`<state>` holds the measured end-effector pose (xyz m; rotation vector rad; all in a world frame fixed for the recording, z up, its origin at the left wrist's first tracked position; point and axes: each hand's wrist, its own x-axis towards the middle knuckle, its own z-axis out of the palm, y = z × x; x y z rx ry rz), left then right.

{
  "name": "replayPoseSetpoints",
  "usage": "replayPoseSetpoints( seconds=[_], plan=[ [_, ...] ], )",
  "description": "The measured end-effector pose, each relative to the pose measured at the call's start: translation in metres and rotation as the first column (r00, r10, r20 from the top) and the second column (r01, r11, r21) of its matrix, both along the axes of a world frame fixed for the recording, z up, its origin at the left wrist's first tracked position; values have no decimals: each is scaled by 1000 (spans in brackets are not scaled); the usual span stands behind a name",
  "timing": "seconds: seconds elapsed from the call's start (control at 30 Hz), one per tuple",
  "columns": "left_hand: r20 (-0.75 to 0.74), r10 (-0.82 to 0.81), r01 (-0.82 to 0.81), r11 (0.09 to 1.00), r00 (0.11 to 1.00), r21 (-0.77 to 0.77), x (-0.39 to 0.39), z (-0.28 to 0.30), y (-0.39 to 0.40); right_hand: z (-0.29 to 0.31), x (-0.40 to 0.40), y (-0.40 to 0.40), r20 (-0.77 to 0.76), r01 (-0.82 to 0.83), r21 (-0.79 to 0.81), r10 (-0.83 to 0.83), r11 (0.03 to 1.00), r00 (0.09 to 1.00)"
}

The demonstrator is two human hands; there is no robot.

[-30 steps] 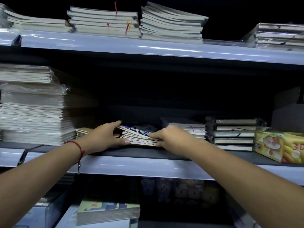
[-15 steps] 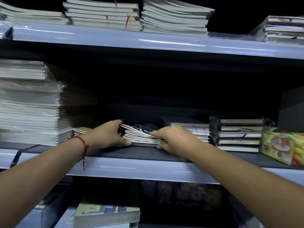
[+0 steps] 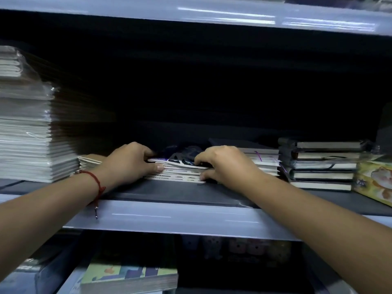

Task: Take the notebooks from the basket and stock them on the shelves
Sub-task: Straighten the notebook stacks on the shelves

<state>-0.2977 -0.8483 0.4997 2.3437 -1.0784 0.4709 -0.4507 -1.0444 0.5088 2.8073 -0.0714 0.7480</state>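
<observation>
1. Both hands are up on the middle shelf (image 3: 180, 217), working a small stack of notebooks (image 3: 180, 171) that lies flat on the dark shelf mat, about mid-shelf.
2. Left hand (image 3: 129, 161) grips the stack's left end: thumb flat against the front edge, the other fingers curled over the top cover. There's a red string bracelet (image 3: 96, 183) on that wrist with a little bead dangling.
3. Right hand (image 3: 222, 164) grips the right end the same way, fingers curled on the top cover and thumb tucked in near the bottom edge by the mat.
4. The top cover has a dark blue-black print; the lower ones show pale edges with some lettering, too blurry to read.
5. Just left of the stack, partly behind the left hand, sits a low pile of cream notebooks (image 3: 89, 161); further left is a tall plastic-wrapped pile of white exercise books (image 3: 25, 134).
6. Right of the stack is a short pile with purple ribbon markers (image 3: 265, 162), then a stack of dark hardcover journals (image 3: 320, 164), then a yellow box with a cartoon animal (image 3: 375, 179) at the frame edge.
7. On the shelf below there's a pile of colourful-cover books (image 3: 129, 276), kinda blurry.
</observation>
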Motion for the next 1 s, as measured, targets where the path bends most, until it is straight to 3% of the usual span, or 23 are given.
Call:
replayPoseSetpoints(
  seconds=[0.17, 0.33, 0.4, 0.43, 0.5, 0.53, 0.6, 0.8, 0.93, 1.0],
  plan=[
    [15, 10, -11, 999, 1000, 46, 2, -1, -1, -1, 1, 0, 23, 16, 27, -16, 1000, 1000],
    [70, 41, -49, 992, 997, 116, -2, 0, -2, 3, -5, 12, -54, 88, 58, -85, 994, 995],
    [46, 44, -49, 992, 998, 118, -4, 1, -1, 6, -15, 18, -58, 70, 291, -55, 954, 997],
    [40, 47, -51, 991, 998, 125, -5, 1, -1, 6, -23, 24, -17, 33, 499, -28, 866, 999],
    [33, 58, -62, 989, 998, 137, -8, 1, -3, 2, -38, 33, 106, -55, 828, -60, 557, 993],
    [34, 69, -73, 987, 997, 144, -10, 1, -4, 0, -43, 35, 131, -71, 904, -116, 422, 985],
    [53, 82, -90, 980, 995, 175, -14, 0, -5, -5, -48, 37, 86, -24, 953, -193, 302, 977],
    [73, 52, -69, 966, 996, 250, -20, 6, 6, 1, -42, 46, -39, 116, 951, -261, 286, 965],
    [77, 79, -97, 958, 994, 271, -18, 9, 5, -4, -32, 42, -39, 139, 931, -286, 336, 957],
    [60, 63, -76, 966, 996, 246, -15, 10, 3, -7, -31, 41, -8, 98, 946, -280, 309, 960]
  ],
)
